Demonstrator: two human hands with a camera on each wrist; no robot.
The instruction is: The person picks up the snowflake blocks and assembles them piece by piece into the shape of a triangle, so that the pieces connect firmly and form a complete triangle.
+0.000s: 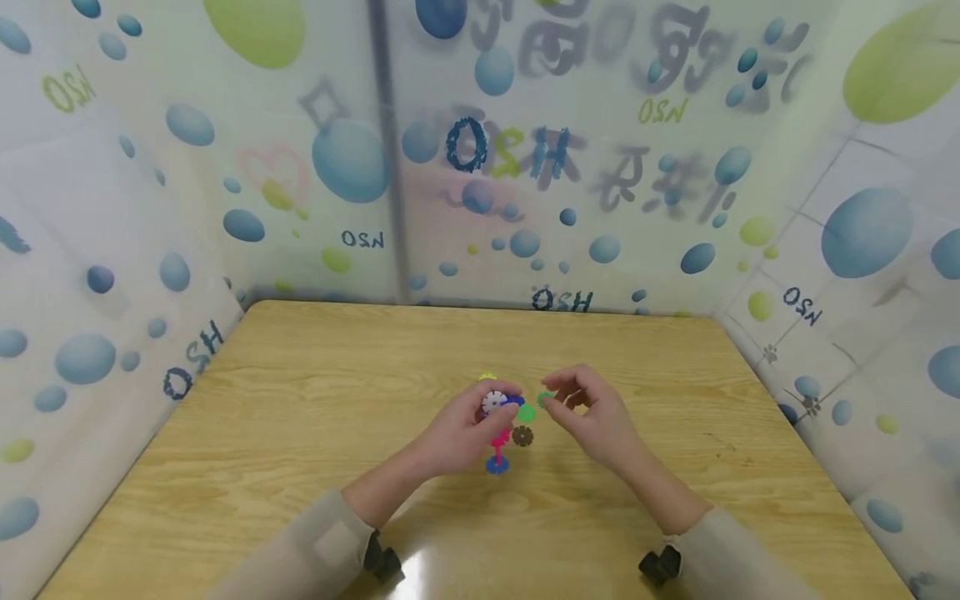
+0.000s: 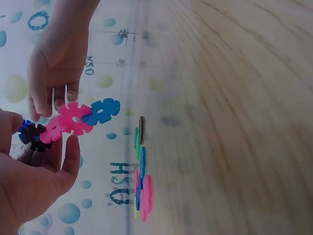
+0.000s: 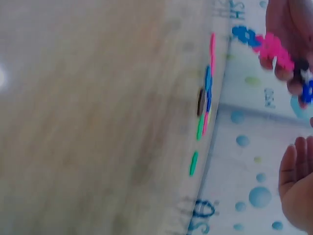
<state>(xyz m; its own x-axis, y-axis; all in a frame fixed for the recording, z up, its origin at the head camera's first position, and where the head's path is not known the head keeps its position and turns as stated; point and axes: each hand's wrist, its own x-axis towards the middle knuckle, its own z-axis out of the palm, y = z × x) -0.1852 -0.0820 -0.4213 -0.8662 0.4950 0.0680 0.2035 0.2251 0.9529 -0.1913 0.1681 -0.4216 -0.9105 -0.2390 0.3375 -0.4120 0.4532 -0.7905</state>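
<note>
My left hand point(image 1: 461, 429) grips a chain of interlocked, notched flower-shaped plastic discs between thumb and fingers. In the left wrist view a blue disc point(image 2: 103, 111) forms its outer end, then come a larger pink disc point(image 2: 74, 119), a smaller pink one and a black disc point(image 2: 35, 136). A white disc point(image 1: 494, 403) and a dark blue disc point(image 1: 514, 401) show by the left fingertips, partly covered by the hand. To the right, my right hand point(image 1: 596, 417) hovers with loosely bent fingers and nothing visible between them. Its fingertips overlap a green disc point(image 3: 193, 163) lying on the table.
More loose discs lie flat on the wooden table point(image 1: 300, 383) beyond the hands, among them a brown disc point(image 1: 522, 436), another green disc point(image 1: 527, 413) and a yellow one point(image 1: 487, 377). Patterned white curtains point(image 1: 315, 250) stand around the table's back and sides.
</note>
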